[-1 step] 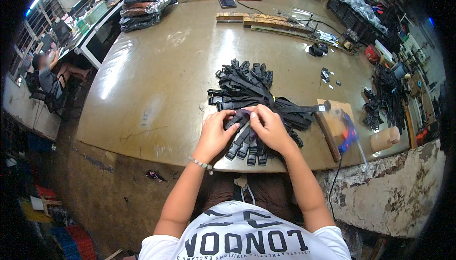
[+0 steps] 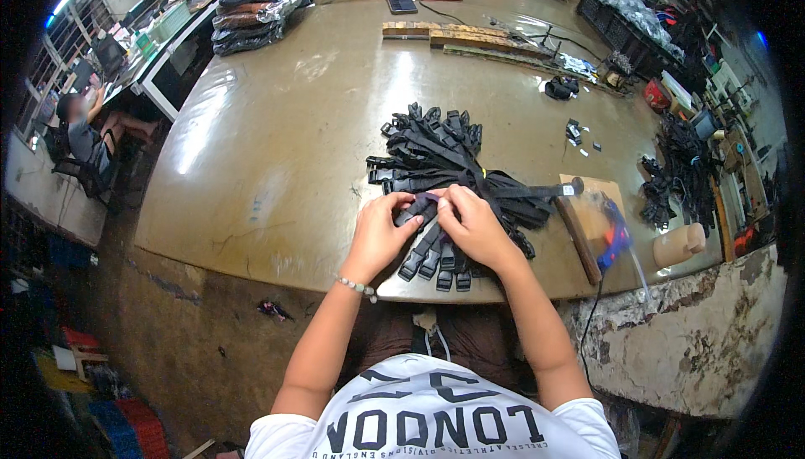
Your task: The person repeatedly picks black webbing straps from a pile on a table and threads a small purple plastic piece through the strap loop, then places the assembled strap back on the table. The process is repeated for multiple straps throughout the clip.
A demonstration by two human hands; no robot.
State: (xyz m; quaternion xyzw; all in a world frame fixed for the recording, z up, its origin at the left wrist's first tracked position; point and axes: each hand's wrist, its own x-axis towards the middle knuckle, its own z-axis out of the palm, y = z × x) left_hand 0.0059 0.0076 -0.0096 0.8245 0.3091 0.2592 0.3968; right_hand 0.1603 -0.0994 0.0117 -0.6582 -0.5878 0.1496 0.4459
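Close to the table's near edge, my left hand (image 2: 384, 233) and my right hand (image 2: 472, 223) meet with their fingertips pinched on a dark webbing strap (image 2: 428, 198). The fingers cover part of that strap. Below and between the hands, several black straps end in plastic side-release buckles (image 2: 440, 262) that point toward me. Just beyond my fingers lies a large bundle of black buckle straps (image 2: 432, 153), fanned out and gathered at a yellow tie (image 2: 483, 176). Loose strap ends spread right from it, past my right hand.
Right of the bundle are a wooden bar (image 2: 579, 245), a blue corded tool (image 2: 616, 237) and a beige cylindrical container (image 2: 679, 245). Farther back lie wooden strips (image 2: 470, 40), a phone (image 2: 401, 3) and plastic-wrapped stacks (image 2: 260, 6). A person (image 2: 84, 136) sits at a desk far left.
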